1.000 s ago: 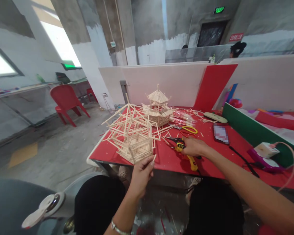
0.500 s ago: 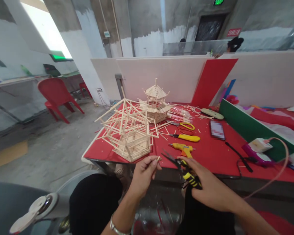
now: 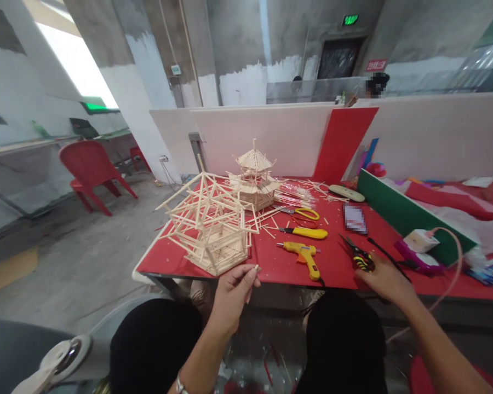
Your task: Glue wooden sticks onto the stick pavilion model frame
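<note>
My left hand (image 3: pixel 233 289) is closed in a pinch on a short wooden stick (image 3: pixel 253 270), held just in front of the red table's (image 3: pixel 337 271) near edge. Right beyond it stands an open stick-frame pavilion (image 3: pixel 208 230). My right hand (image 3: pixel 385 280) reaches out to the right, its fingers on the handles of yellow-and-black cutters (image 3: pixel 358 256) that lie on the table. A yellow glue gun (image 3: pixel 306 256) lies between my two hands.
A smaller finished stick pagoda (image 3: pixel 254 178) stands further back. A yellow knife (image 3: pixel 308 233), yellow scissors (image 3: pixel 307 213), a phone (image 3: pixel 354 219) and loose sticks lie mid-table. A green board (image 3: pixel 406 219) and white box (image 3: pixel 419 241) are at right. A red chair (image 3: pixel 88 168) stands on the floor at left.
My right hand took the cutters from beside the glue gun, drew them toward me, then moved them right and down onto the table. My left hand kept its pinch on the stick.
</note>
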Tool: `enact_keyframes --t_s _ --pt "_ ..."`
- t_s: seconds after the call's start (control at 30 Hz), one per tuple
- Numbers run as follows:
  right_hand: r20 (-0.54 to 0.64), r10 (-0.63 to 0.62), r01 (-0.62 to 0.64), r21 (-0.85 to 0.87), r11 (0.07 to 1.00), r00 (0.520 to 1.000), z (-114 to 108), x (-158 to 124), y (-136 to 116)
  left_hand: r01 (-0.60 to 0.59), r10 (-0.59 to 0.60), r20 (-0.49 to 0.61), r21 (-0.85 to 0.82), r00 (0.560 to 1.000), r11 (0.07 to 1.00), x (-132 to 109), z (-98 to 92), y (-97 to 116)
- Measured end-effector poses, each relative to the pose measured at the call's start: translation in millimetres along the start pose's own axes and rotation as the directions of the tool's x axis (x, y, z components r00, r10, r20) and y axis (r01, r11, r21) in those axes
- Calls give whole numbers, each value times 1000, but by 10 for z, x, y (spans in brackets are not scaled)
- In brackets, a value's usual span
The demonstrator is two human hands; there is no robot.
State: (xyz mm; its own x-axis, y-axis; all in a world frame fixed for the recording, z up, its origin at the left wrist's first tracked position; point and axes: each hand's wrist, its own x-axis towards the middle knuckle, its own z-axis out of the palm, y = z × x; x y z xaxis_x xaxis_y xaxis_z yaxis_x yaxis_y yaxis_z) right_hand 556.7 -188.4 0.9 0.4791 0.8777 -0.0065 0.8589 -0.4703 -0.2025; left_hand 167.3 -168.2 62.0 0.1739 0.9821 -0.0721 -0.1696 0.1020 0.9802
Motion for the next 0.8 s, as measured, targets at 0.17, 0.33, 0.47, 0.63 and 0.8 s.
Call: enact_keyframes --t_s 0.17,0.33,0.47,0.63,0.8 --pt "-270 -170 138 -135 981 948 -140 139 -474 29 -29 6 -44 1000 999 47 186 -29" --pt "-106 -607 607 -33 794 788 -143 460 -1253 39 -40 -17 -42 999 998 -5 149 40" --pt "-44 -594 594 -13 804 803 58 779 -1467 41 -44 -71 -43 996 998 -70 14 88" --pt "-86 -552 556 42 830 830 15 692 -1417 29 -39 -138 -72 990 997 -80 -131 65" --pt "-253 -570 623 341 704 782 -317 -262 -1466 -34 33 -118 -8 992 999 -25 -135 18"
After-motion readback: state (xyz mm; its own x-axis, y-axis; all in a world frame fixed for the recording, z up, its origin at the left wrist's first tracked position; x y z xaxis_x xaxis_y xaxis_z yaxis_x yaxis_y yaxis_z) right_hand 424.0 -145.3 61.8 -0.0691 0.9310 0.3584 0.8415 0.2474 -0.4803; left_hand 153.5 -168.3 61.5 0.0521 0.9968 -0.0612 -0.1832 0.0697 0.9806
